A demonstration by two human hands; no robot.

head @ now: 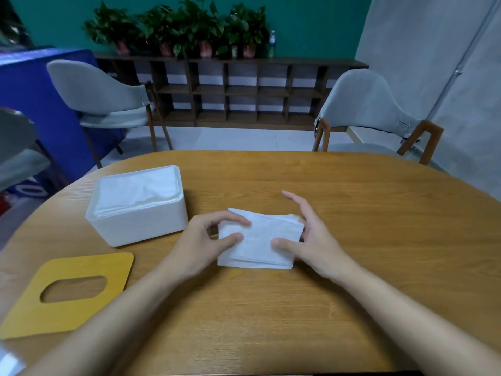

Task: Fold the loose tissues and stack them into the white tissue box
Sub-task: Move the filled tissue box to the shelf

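On the surface (pixel 352 213): tissue box (pixel 138 204) far left, lid (pixel 67 294) before it, folded tissue stack (pixel 260 240) right of box, between left hand (pixel 206 237) and right hand (pixel 311 237).

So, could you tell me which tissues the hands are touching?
The folded stack on the table, between left hand and right hand; the other tissues sit untouched inside the open white box.

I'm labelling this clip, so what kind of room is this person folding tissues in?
Probably an office lounge or meeting room: a round wooden table, grey upholstered chairs around it, and a long cubby shelf topped with potted plants.
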